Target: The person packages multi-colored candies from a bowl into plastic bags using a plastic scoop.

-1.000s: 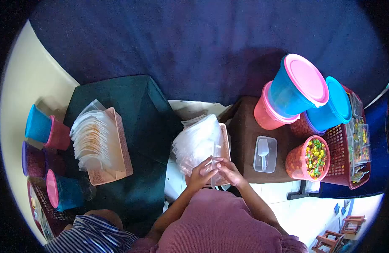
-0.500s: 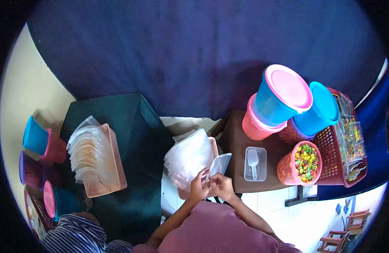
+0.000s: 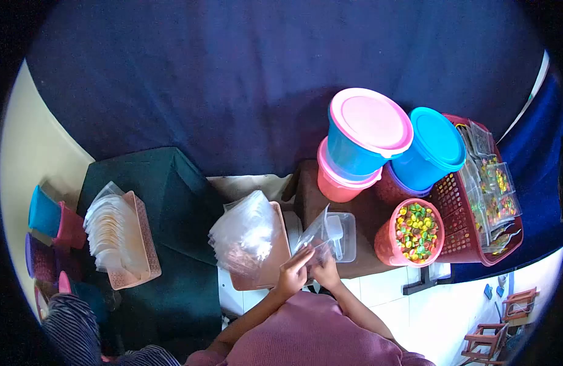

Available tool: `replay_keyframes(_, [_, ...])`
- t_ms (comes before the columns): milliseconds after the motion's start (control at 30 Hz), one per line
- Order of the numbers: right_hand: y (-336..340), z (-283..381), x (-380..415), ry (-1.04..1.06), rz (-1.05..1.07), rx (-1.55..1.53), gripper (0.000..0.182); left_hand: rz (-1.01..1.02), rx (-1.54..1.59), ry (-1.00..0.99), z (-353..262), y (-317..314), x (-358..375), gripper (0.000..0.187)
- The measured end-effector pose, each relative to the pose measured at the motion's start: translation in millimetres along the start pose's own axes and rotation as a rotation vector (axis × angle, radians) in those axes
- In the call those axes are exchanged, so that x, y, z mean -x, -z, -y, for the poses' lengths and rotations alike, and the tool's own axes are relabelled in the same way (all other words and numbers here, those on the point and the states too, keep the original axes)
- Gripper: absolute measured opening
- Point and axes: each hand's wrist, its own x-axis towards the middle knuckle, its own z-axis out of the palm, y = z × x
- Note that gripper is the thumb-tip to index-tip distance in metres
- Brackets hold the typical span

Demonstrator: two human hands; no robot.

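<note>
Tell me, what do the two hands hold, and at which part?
Both the left hand and right hand pinch one clear plastic bag at its lower end.

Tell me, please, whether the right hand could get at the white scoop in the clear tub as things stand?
Probably yes: the scoop lies in the lidless clear tub just beyond the right hand, though that hand holds a clear bag.

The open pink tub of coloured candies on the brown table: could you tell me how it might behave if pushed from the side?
The open pink tub of coloured candies looks filled nearly to the rim, so it is probably fairly heavy and would slide rather than tip. Having no lid, it might spill pieces if jolted. It stands near the brown table edge, so a push outward seems risky.
</note>
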Motion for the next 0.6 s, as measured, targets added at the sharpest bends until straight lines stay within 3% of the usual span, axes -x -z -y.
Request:
replay_keyframes(167, [40.4,3.3,0.4,-0.050,-0.089,-0.131,0.054,-0.127,-0.036,0.022,-14.6,-11.8,-14.0,0.037])
replay_keyframes(233, [55.2,-18.1,-3.2,-0.030,0.041,-0.233,0.055,-0.148,-0.039,0.089,-28.9,-18.0,-17.4,0.030])
replay_keyframes(300, [71.4,-23.3,-4.5,0.038,0.086,-0.211,0.058,-0.047,-0.091,0.084,-38.9,-23.5,-20.3,0.035])
replay_keyframes(367, [95.4,-1.0,-6.7,-0.056,0.244,-0.125,0.060,0.153,-0.108,0.110,-58.5,-28.2,-30.5,0.056])
replay_keyframes(400, [103.5,9.3,-5.4,-0.155,0.278,-0.277,0.059,0.306,-0.147,0.135,-53.3,-28.3,-30.3,0.090])
replay_keyframes(433, [109.3,8.8,-6.7,-0.154,0.286,-0.284,0.059,0.304,-0.156,0.142,-51.3,-30.6,-31.8,0.090])
replay_keyframes(500, [122.9,6.3,-10.3,-0.191,0.386,-0.273,0.058,0.359,-0.248,0.011,-48.6,-35.5,-37.0,0.113])
replay_keyframes(533, [129.5,11.5,-10.5,-0.199,0.449,-0.276,0.059,0.437,-0.298,0.053,-41.0,-38.3,-34.0,0.124])
replay_keyframes(600, [134.2,12.9,-11.9,-0.203,0.500,-0.274,0.058,0.440,-0.348,0.030,-37.8,-47.7,-32.4,0.123])
